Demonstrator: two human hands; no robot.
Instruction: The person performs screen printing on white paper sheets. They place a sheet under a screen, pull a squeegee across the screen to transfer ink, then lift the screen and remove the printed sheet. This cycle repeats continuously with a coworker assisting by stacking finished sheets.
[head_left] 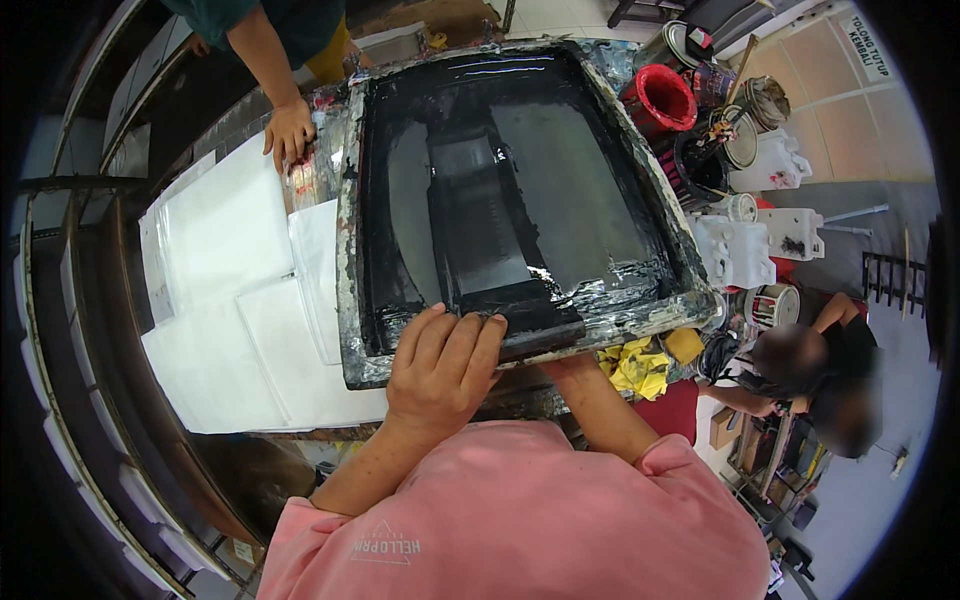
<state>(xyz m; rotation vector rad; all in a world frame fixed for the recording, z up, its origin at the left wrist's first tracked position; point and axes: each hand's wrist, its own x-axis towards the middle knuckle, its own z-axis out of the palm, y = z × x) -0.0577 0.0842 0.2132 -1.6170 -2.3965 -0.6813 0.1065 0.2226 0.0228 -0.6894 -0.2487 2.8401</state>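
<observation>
A screen printing frame lies before me, its mesh coated with wet black ink and its rim crusted with paint. My left hand is closed over the near rim, with the fingers curled onto the inky inner side. Below the same rim, further right, is my right hand; the frame hides its fingers, so what they hold cannot be seen. A dark bar runs along the near edge between my hands. White sheets are spread to the left of the frame, some close against it.
Another person's hand rests on the table at the far left, beside the sheets. A red bucket, paint cans and white jugs crowd the right side. Yellow crumpled material sits near the front right corner. A drying rack stands left.
</observation>
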